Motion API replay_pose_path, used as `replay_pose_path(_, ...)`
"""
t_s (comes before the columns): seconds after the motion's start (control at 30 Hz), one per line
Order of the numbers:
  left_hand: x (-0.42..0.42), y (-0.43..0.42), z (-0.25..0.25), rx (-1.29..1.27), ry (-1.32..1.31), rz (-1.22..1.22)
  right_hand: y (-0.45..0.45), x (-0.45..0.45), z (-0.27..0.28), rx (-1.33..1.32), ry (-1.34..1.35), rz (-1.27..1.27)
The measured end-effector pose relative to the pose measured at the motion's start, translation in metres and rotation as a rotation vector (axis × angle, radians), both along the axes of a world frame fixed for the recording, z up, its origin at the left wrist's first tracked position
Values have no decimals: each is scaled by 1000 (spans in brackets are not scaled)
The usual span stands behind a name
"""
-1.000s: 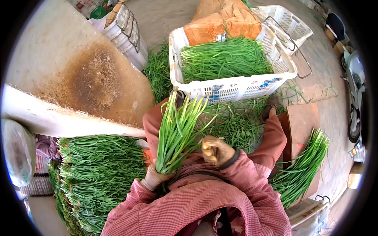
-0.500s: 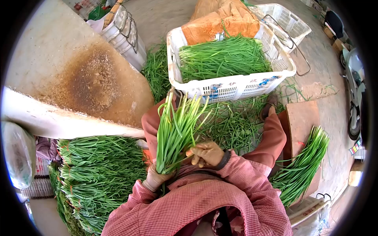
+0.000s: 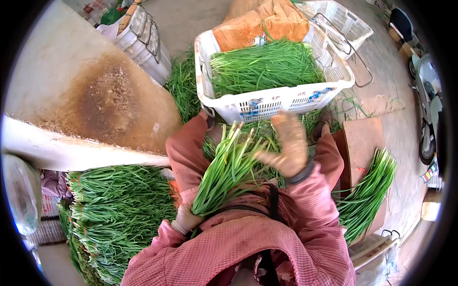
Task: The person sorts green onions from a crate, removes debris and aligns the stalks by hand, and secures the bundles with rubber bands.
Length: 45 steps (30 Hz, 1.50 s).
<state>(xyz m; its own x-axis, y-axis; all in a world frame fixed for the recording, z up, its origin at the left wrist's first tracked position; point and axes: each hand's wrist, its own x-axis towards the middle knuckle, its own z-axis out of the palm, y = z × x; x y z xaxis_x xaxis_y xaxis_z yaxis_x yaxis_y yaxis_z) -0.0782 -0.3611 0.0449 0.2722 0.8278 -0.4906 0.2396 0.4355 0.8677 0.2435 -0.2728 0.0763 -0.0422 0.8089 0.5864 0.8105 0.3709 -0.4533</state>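
A bunch of garlic chives [image 3: 224, 178] is held low down by my left hand [image 3: 188, 217], in a glove, with its fingers wrapped round the leafy end. The pale stem ends point up and away, tilted to the right, over my lap. My right hand [image 3: 287, 148], gloved and smeared a little by motion, is raised beside the stems with thumb and fingers spread. Nothing shows in it. Beyond my knees stands a white plastic crate [image 3: 279, 98] with loose garlic chives [image 3: 267, 66] inside.
Tied chive bundles [image 3: 124, 209] are stacked at my left beside a stained white slab [image 3: 52, 90]. At my right, another chive bunch [image 3: 367, 195] leans on a brown board [image 3: 363, 136]. Cut leaves lie on the floor between my feet. A second crate [image 3: 350, 24] stands behind.
My right hand has moved from beside the leaves up and forward, and its fingers have opened out. The bunch in my left hand has tipped further to the right.
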Motion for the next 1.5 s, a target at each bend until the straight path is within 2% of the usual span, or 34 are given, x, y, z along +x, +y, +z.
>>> replay_pose_path(0.03,2,0,0,22,32,-21,-4,-22,-1,-240,-182,-19)
replay_pose_path(0.1,2,0,-2,59,88,-46,9,-51,-12,-492,-316,115)
replay_pose_path(0.17,0,-1,-3,90,131,-58,13,-58,-34,-543,36,341)
replay_pose_path(0.23,-4,-4,-5,95,151,-53,18,-61,-50,-429,279,242)
replay_pose_path(0.27,-5,-4,-3,80,151,-52,26,-46,-52,-496,995,415)
replay_pose_path(0.3,-8,-4,-2,48,128,-52,35,-31,-55,-423,1732,551)
replay_pose_path(0.33,-9,-4,1,16,106,-51,41,-11,-66,-186,1264,285)
replay_pose_path(0.37,-10,-2,3,-36,58,-56,38,11,-45,-182,1019,122)
replay_pose_path(0.4,-12,-2,-1,-55,55,-62,43,31,-63,-164,1116,-70)
replay_pose_path(0.43,-12,-2,-1,-55,49,-68,38,53,-53,-442,876,-309)
replay_pose_path(0.5,-9,1,1,-63,-4,-66,27,42,-39,-241,-220,-697)
replay_pose_path(0.57,-12,2,-4,-79,25,-98,9,10,-22,-117,13,-359)
replay_pose_path(0.63,-13,0,-10,-100,58,-134,0,-32,-15,-315,233,-67)
replay_pose_path(0.67,-12,-1,-13,-81,27,-138,5,-46,-31,-357,230,66)
replay_pose_path(0.77,-5,1,-6,-27,10,-143,8,-74,-34,-666,175,276)
replay_pose_path(0.83,-4,-2,-3,-20,-45,-79,14,-78,-51,-641,129,336)
replay_pose_path(0.87,-6,-1,-5,-27,-38,-116,15,-74,-51,-780,597,505)
replay_pose_path(0.93,-8,-3,-7,-16,-5,-137,13,-58,-49,-588,487,646)
replay_pose_path(0.97,-7,-2,-6,-2,30,-169,10,-57,-48,-592,486,640)
replay_pose_path(1.03,-4,2,-1,-3,45,-204,4,-56,-47,-411,132,495)
replay_pose_path(1.1,0,5,5,4,61,-233,6,-58,-49,-509,226,566)
replay_pose_path(1.17,1,4,8,0,49,-169,8,-65,-55,-604,509,605)
replay_pose_path(1.2,-1,4,8,0,51,-164,8,-61,-52,-529,429,644)
replay_pose_path(1.23,-4,3,6,16,62,-168,9,-56,-49,-614,579,578)
replay_pose_path(1.3,-5,3,8,29,72,-171,13,-45,-72,-523,978,614)
replay_pose_path(1.37,-2,6,13,7,101,-177,18,-31,-67,-395,1124,436)
replay_pose_path(1.43,5,6,16,-5,30,-157,31,-4,-62,-187,1076,180)
replay_pose_path(1.47,8,7,16,-18,-35,-138,40,19,-60,-87,920,1)
replay_pose_path(1.5,5,6,13,-18,-38,-143,46,46,-56,-60,618,-238)
